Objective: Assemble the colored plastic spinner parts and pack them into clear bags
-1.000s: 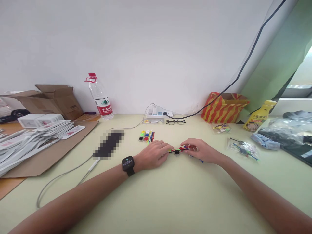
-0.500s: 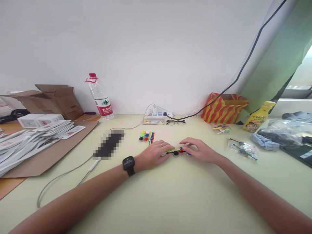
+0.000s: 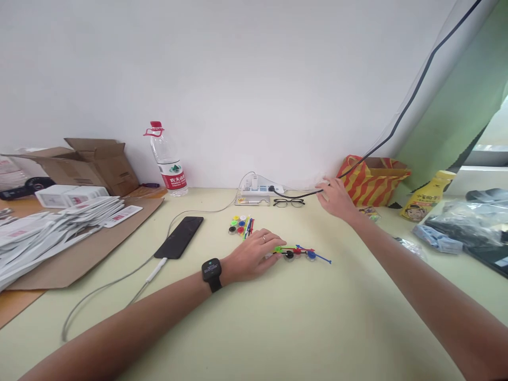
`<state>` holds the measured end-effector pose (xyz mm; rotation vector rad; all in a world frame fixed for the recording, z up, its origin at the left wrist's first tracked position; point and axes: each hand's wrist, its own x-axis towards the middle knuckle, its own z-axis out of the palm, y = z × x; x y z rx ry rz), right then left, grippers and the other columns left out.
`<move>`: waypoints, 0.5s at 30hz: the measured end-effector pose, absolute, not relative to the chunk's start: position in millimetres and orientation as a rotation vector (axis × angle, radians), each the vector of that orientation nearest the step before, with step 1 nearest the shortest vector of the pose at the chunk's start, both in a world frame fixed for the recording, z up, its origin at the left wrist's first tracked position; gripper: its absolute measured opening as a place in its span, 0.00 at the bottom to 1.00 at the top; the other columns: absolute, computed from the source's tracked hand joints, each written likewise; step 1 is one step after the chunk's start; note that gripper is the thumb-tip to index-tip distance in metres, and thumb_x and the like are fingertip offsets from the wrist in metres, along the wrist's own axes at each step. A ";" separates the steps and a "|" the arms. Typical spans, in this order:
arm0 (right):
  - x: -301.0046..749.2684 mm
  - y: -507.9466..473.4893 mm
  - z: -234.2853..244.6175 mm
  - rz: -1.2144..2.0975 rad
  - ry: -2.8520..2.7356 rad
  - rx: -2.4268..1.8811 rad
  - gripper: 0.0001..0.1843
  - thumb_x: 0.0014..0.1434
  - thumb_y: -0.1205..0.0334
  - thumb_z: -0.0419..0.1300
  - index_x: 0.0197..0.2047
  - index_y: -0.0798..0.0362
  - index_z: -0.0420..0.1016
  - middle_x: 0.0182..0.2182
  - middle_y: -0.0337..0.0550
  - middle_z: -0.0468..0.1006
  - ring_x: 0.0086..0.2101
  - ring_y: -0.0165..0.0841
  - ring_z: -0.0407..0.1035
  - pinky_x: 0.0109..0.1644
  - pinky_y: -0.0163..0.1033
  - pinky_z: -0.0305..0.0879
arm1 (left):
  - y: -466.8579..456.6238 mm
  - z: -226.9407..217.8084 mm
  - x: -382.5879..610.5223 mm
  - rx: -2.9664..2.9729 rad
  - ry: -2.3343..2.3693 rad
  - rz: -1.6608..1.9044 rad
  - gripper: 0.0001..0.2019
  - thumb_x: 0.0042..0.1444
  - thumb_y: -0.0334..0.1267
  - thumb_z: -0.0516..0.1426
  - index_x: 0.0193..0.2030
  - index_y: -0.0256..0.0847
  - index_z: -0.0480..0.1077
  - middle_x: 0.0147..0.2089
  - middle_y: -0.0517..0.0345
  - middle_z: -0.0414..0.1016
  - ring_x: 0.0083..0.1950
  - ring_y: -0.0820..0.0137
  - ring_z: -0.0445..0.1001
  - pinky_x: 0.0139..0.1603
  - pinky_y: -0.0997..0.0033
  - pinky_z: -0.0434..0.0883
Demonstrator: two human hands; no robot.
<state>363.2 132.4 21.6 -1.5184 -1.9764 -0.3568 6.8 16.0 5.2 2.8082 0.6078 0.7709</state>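
Observation:
My left hand, with a ring and a black watch on the wrist, rests on the table with its fingers stretched out. Its fingertips lie at the left end of a cluster of arrow spinners. A black spinner, a red spinner and a blue spinner show there, plus a green arrow; my fingers hide some parts. My right hand reaches toward the wall beside the black cable, fingers apart, with nothing visible in them. Behind my left hand lie several coloured round bases and loose arrows.
A phone on a charging cable lies left. Eyeglasses and a power strip are near the wall. A striped bag, a yellow bottle and plastic packets stand right. A water bottle and cardboard box stand left.
My right hand has left the spinners and moved up and away toward the striped bag, uncovering the blue spinner. My left hand has stayed in place.

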 end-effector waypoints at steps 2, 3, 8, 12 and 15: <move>370.8 159.4 35.7 -0.346 -1.930 -1.618 0.18 0.64 0.58 0.57 0.54 0.49 0.81 0.70 0.51 0.60 0.69 0.56 0.50 0.70 0.63 0.53 | 16.3 6.2 6.2 2.812 0.606 0.775 0.15 0.73 0.39 0.51 0.62 0.45 0.69 0.56 0.47 0.77 0.57 0.58 0.72 0.59 0.53 0.72; 373.9 171.1 40.4 -0.304 -1.890 -1.671 0.17 0.64 0.58 0.57 0.52 0.49 0.82 0.71 0.50 0.60 0.69 0.57 0.48 0.70 0.63 0.53 | 16.6 6.5 5.8 2.815 0.605 0.777 0.15 0.73 0.39 0.51 0.62 0.45 0.69 0.56 0.47 0.77 0.57 0.58 0.72 0.59 0.53 0.72; 380.0 202.7 49.9 -0.150 -1.792 -1.722 0.16 0.62 0.62 0.55 0.48 0.55 0.82 0.56 0.57 0.78 0.63 0.54 0.60 0.66 0.58 0.61 | 18.1 5.1 2.4 2.820 0.627 0.800 0.14 0.73 0.39 0.51 0.61 0.45 0.70 0.55 0.48 0.78 0.56 0.57 0.73 0.58 0.53 0.71; 378.4 201.5 69.3 -0.228 -1.734 -1.631 0.20 0.64 0.62 0.53 0.54 0.56 0.79 0.55 0.56 0.78 0.61 0.50 0.65 0.67 0.56 0.61 | 20.0 6.4 -0.7 2.784 0.681 0.935 0.13 0.73 0.38 0.52 0.59 0.44 0.70 0.54 0.48 0.78 0.56 0.58 0.73 0.58 0.53 0.70; 374.0 187.8 99.1 -0.327 -1.599 -1.436 0.18 0.65 0.60 0.53 0.53 0.53 0.78 0.54 0.55 0.78 0.56 0.48 0.70 0.63 0.56 0.66 | 23.4 16.1 -2.0 2.713 0.771 1.124 0.12 0.72 0.37 0.53 0.59 0.44 0.69 0.55 0.49 0.77 0.56 0.58 0.72 0.60 0.53 0.69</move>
